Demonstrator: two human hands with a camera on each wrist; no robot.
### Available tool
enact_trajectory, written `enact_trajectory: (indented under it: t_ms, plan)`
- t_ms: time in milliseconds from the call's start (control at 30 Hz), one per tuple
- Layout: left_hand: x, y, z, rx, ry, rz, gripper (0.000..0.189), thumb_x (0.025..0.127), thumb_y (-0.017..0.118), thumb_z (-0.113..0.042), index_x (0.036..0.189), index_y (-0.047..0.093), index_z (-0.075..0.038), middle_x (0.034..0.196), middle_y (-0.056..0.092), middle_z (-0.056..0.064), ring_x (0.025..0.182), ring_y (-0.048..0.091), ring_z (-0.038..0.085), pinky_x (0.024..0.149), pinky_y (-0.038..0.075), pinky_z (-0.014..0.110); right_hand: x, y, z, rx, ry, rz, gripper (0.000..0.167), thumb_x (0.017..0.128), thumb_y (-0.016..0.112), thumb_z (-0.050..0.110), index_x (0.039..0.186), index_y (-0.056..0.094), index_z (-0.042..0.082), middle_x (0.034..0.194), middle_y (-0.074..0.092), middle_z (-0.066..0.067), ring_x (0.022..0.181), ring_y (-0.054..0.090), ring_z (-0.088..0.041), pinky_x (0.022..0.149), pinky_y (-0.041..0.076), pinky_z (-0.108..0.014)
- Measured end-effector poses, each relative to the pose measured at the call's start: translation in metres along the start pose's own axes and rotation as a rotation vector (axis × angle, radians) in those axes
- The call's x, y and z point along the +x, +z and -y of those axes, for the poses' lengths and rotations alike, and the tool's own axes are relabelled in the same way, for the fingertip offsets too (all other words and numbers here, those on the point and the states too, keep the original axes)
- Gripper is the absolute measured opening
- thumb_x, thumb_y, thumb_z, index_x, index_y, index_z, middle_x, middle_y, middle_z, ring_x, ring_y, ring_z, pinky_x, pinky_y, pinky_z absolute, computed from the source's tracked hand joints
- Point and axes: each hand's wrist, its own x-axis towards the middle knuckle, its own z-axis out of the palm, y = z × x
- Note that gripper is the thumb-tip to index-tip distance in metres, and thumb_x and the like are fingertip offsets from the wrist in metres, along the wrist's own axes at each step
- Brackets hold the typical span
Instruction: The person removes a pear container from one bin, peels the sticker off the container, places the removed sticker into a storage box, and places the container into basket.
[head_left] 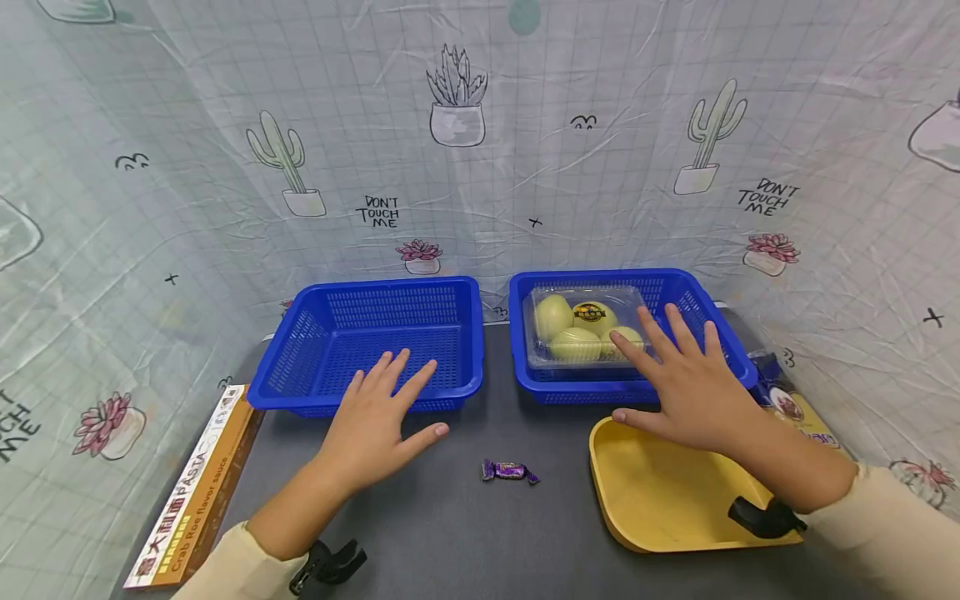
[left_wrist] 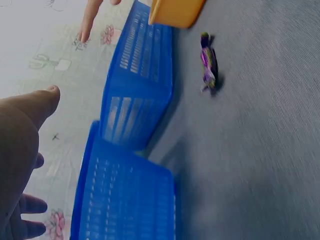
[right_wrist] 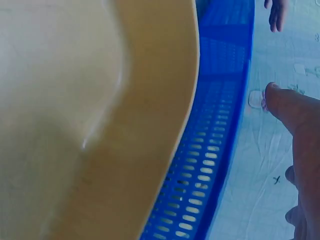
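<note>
My left hand [head_left: 371, 429] is spread over the table just in front of the left blue basket [head_left: 367, 404], holding nothing. With fingers splayed, my right hand [head_left: 693, 387] hovers between the right blue basket [head_left: 585, 396] and the yellow tray [head_left: 660, 492]; it is empty too. Inside the right basket sits a clear plastic box [head_left: 588, 364] of several pale green round fruits [head_left: 576, 343], partly overlapped by my right fingertips in the head view. A purple wrapped candy [head_left: 510, 471] lies on the table between my hands, and the left wrist view shows this candy [left_wrist: 208, 65] as well.
A pasta box [head_left: 195, 492] lies along the table's left edge. Partly hidden by my right arm, a yellow and blue package [head_left: 798, 408] stands at the right. A printed cloth [head_left: 480, 192] hangs behind the baskets and at both sides.
</note>
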Motion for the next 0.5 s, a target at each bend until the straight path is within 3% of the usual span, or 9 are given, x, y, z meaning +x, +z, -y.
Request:
enact_trajectory:
  t_ms: [267,500]
  plan:
    - [0.018,0.004,-0.028,-0.082,0.048,-0.046,0.079,0.1,0.062,-0.068,0.166,0.043,-0.029,0.17,0.037,0.016,0.155,0.034,0.042,0.116,0.033,0.073,0.014,-0.009,-0.013,0.086,-0.009,0.055,0.1,0.094,0.06,0.079,0.173,0.022,0.03,0.179,0.005,-0.016,0.16,0.004,-0.053,0.118,0.009,-0.081]
    - [0.032,0.013,-0.057,-0.195,0.089,-0.095,0.07,0.105,0.062,-0.057,0.165,0.044,-0.027,0.166,0.044,0.013,0.148,0.045,0.04,0.107,0.047,0.068,0.035,-0.009,-0.035,0.127,-0.057,0.053,0.095,0.098,0.066,0.068,0.171,0.028,0.021,0.173,0.021,-0.026,0.154,0.02,-0.059,0.118,0.02,-0.078]
